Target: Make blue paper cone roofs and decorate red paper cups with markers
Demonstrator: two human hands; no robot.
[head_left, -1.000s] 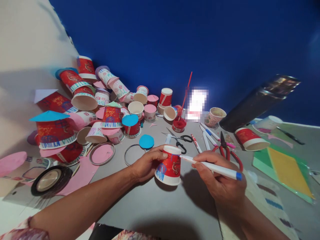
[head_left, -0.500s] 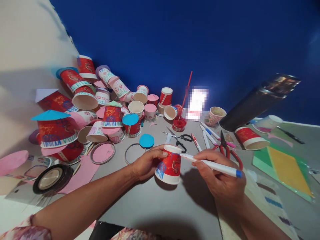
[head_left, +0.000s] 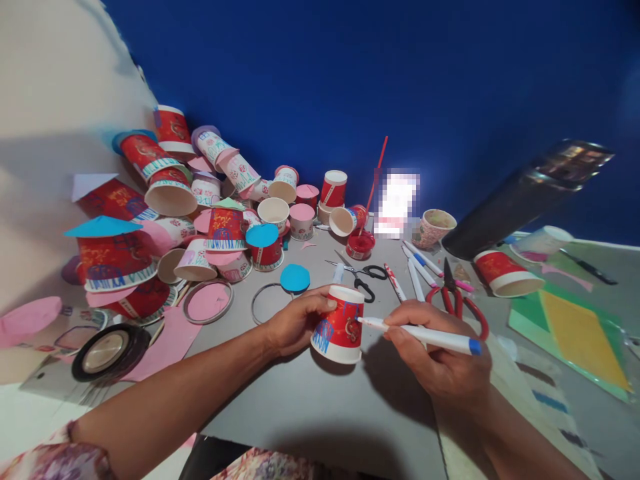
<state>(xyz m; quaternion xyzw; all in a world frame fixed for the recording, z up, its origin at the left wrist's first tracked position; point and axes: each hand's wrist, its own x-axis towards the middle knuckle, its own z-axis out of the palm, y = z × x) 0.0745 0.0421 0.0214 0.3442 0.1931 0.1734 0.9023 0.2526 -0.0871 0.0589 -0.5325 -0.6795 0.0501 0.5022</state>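
My left hand [head_left: 296, 325] is closed round the left side of a red and white paper cup [head_left: 346, 333], held upside down over the grey table. Blue strokes mark the cup's lower left and its upper part. Between the fingers and thumb of my right hand [head_left: 440, 353] is a white marker [head_left: 425, 335] with a blue end. Its tip meets the cup's right face, near a gold printed design. Just behind the cup lie scissors [head_left: 361, 275] with black handles and a blue paper disc [head_left: 295, 279]. The fingers behind the cup are hidden.
Many decorated paper cups [head_left: 225, 230] are heaped at the left. Behind are a red paint pot [head_left: 361, 245] with a brush and a patterned cup [head_left: 435, 228]. Markers [head_left: 417, 280], red-handled pliers [head_left: 453, 293] and a leaning black flask [head_left: 505, 207] are at the right.
The marker tip has moved down the cup's right face, from near its top to beside the gold design. My left hand still grips the cup, and the view has shifted slightly.
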